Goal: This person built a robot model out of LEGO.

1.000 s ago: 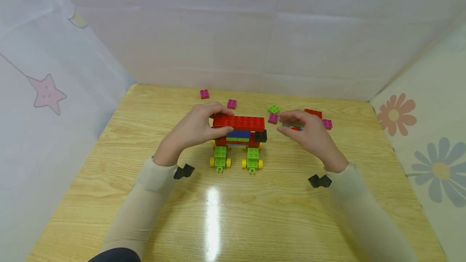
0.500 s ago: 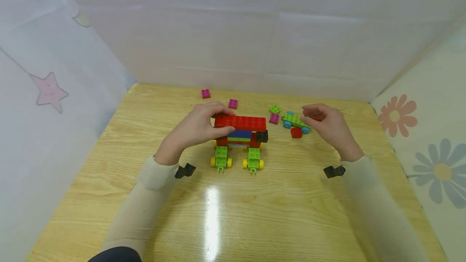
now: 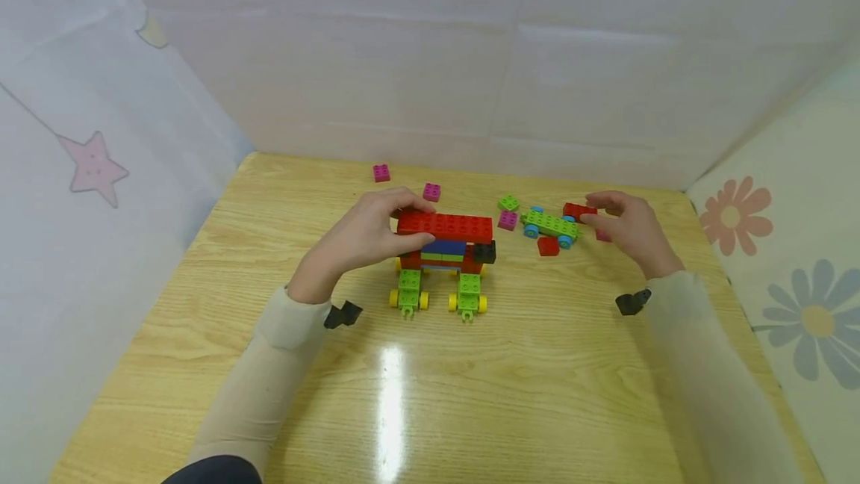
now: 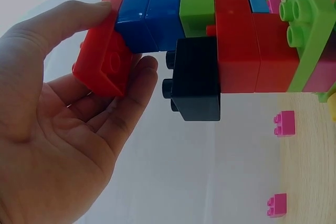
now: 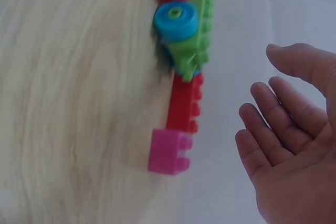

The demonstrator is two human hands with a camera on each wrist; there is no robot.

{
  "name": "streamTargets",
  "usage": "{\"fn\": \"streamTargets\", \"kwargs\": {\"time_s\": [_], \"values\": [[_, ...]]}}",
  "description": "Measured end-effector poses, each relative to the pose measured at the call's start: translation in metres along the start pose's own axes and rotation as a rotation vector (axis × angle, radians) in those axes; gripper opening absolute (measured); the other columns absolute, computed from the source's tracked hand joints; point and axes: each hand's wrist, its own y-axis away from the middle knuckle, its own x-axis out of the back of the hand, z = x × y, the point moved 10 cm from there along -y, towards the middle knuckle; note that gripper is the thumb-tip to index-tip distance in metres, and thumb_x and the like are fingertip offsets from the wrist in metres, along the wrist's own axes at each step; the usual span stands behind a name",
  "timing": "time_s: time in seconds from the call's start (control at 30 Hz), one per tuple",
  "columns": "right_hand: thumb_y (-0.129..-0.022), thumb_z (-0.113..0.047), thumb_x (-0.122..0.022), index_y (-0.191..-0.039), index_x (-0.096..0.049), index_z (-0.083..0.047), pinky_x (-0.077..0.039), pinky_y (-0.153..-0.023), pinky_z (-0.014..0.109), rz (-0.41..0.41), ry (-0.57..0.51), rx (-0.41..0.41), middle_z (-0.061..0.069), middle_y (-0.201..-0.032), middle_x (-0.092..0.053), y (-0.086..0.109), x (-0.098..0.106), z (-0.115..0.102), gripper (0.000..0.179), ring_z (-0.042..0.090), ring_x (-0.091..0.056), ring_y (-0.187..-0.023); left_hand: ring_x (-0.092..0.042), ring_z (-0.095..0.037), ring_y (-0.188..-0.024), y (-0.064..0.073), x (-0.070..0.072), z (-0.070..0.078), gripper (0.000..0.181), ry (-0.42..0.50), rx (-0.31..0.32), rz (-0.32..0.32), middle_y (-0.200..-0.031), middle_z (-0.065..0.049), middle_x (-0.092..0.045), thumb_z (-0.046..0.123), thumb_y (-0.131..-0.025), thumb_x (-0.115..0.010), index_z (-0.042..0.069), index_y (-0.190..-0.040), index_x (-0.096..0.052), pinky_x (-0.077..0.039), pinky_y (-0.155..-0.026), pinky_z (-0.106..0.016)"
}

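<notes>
My left hand (image 3: 363,234) grips the left end of a long red brick (image 3: 463,227) between thumb and fingers. That brick tops a built block vehicle with blue bricks (image 4: 165,11), red bricks (image 4: 237,51) and a black brick (image 4: 197,80) jutting out. Lime-green wheeled bases (image 3: 469,286) with yellow wheels carry it on the table. Off to the right, my right hand (image 3: 631,226) hovers with fingers parted and holds nothing. Nearest to it are a long red brick (image 5: 181,103) and a pink brick (image 5: 164,151). A green car base (image 3: 551,223) with blue wheels stands just left of them.
A small red brick (image 3: 548,246) lies in front of the car base. Left of the base are a pink brick (image 3: 508,219) and a green brick (image 3: 508,202). Two more pink bricks lie behind the vehicle. Pale cloth (image 3: 437,81) surrounds the wooden table (image 3: 510,394).
My right hand has moved right, past the green car base, uncovering the base and the small red brick. The left hand keeps its grip on the vehicle's top brick.
</notes>
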Motion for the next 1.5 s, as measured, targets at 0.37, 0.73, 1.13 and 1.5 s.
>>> {"fn": "streamTargets", "kwargs": {"time_s": [0.37, 0.73, 1.13, 1.5], "values": [[-0.112, -0.034, -0.072, -0.168, -0.047, -0.005, -0.041, -0.128, 0.070, -0.046, 0.017, -0.030, 0.024, -0.175, -0.045, -0.027, 0.001, 0.035, 0.068, 0.051, -0.040, -0.157, -0.069, -0.025, -0.118, 0.002, 0.002, -0.008, 0.040, 0.044, 0.022, -0.025, -0.135, -0.003, -0.076, 0.029, -0.100, -0.086, 0.014, -0.136, -0.077, -0.058, -0.112, -0.050], [-0.110, -0.033, -0.074, -0.169, -0.045, -0.002, -0.038, -0.132, 0.066, -0.070, 0.032, -0.088, 0.029, -0.170, -0.048, -0.040, -0.001, 0.064, 0.073, 0.048, -0.046, -0.155, -0.070, -0.023, -0.117, 0.002, 0.005, -0.008, 0.041, 0.108, 0.002, -0.033, -0.134, -0.003, -0.076, 0.027, -0.099, -0.088, 0.015, -0.137, -0.078, -0.059, -0.113, -0.050], [-0.110, -0.035, -0.073, -0.163, -0.051, -0.002, -0.051, -0.118, 0.052, -0.088, 0.077, -0.117, 0.028, -0.161, -0.056, -0.042, -0.002, 0.067, 0.066, 0.045, -0.055, -0.143, -0.070, -0.024, -0.118, 0.001, 0.003, -0.012, 0.040, 0.100, 0.006, -0.028, -0.134, -0.002, -0.076, 0.027, -0.099, -0.088, 0.015, -0.136, -0.078, -0.059, -0.112, -0.049], [-0.110, -0.040, -0.074, -0.160, -0.057, -0.005, -0.053, -0.111, 0.049, -0.064, 0.062, -0.058, 0.024, -0.156, -0.060, -0.038, 0.005, 0.048, 0.064, 0.041, -0.057, -0.138, -0.070, -0.025, -0.118, 0.002, 0.005, -0.013, 0.041, 0.104, 0.018, -0.028, -0.134, -0.003, -0.076, 0.028, -0.100, -0.087, 0.015, -0.138, -0.078, -0.059, -0.112, -0.049]]}}
